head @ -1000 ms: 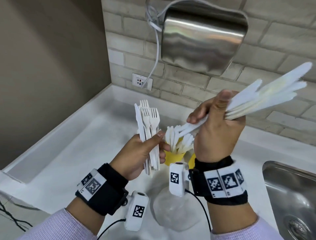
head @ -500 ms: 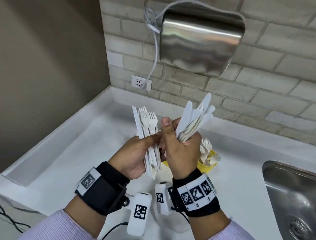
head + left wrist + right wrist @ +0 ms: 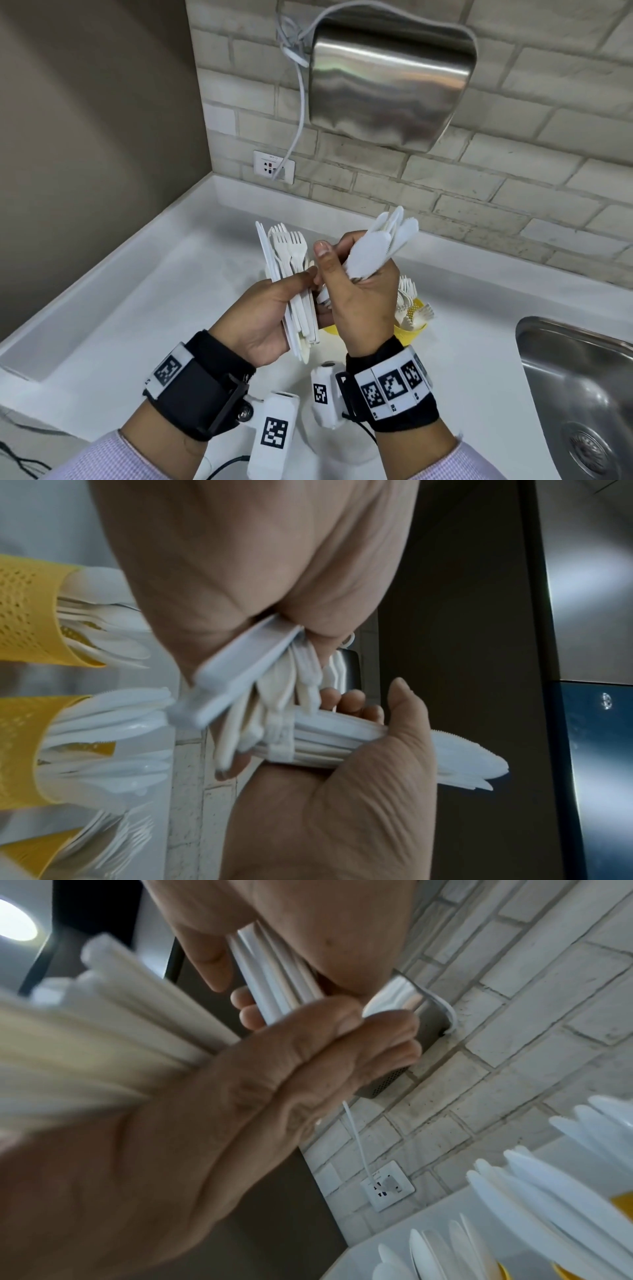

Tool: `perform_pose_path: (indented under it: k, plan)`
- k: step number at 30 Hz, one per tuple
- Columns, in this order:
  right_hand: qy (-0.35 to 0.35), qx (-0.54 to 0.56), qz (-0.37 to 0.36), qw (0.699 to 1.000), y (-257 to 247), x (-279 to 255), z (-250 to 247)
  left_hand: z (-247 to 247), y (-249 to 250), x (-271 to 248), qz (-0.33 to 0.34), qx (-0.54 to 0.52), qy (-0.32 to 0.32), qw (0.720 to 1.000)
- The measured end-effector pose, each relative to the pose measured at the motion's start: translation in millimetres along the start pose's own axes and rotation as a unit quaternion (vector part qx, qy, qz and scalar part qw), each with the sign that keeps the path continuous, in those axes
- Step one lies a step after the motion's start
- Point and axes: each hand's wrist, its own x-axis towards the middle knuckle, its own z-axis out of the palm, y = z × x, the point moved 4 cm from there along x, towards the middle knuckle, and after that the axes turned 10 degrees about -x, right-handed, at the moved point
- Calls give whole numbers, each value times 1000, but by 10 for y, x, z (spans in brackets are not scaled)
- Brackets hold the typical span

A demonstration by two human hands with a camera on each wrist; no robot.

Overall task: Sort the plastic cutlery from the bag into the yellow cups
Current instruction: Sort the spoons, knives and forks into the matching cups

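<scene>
My left hand [image 3: 294, 284] grips an upright bundle of white plastic forks and knives [image 3: 284, 260] above the counter. Right beside it, touching it, my right hand [image 3: 342, 270] grips a bundle of white knives [image 3: 380, 246] with the blades pointing up and right. Behind the hands stand yellow cups; one [image 3: 411, 330] holds forks, another [image 3: 329, 329] is mostly hidden. The left wrist view shows three perforated yellow cups [image 3: 24, 610] [image 3: 20, 750] [image 3: 31, 853] with spoons, knives and forks. In the right wrist view my right hand [image 3: 342, 1031] wraps the knife handles [image 3: 113, 1031].
A steel sink [image 3: 575, 394] is sunk into the white counter [image 3: 154, 308] at the right. A metal hand dryer [image 3: 390, 75] hangs on the brick wall, its cord running to a socket [image 3: 274, 168]. A pale clear bag [image 3: 329, 448] lies under my wrists.
My right hand swung its knife bundle from pointing far right to upright and came in against the left hand. The left hand has kept its bundle almost still.
</scene>
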Motion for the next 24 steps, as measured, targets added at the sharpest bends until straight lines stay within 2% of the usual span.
perform_pose_path:
  k: [6,8,12,15,18,21,23,24]
  plan:
    - [-2,31,-10,999,1,-55,10,-37,-17,-6,0,22,20,1000]
    - [-2,40,-17,999,-17,-62,21,-26,-14,-17,4,59,33,998]
    - [11,90,50,995,35,-7,-18,-57,-3,-47,43,146,83,985]
    - [38,102,100,989,122,70,-105,-100,1,-60,77,227,132,962]
    - [59,91,115,987,139,112,-213,-66,42,-102,108,296,139,939]
    - [59,63,90,992,123,129,-292,-36,99,-148,151,408,164,886]
    - [27,30,52,998,62,125,-290,-17,119,-162,180,469,174,847]
    - [0,12,35,999,21,112,-273,-13,123,-164,188,485,176,836]
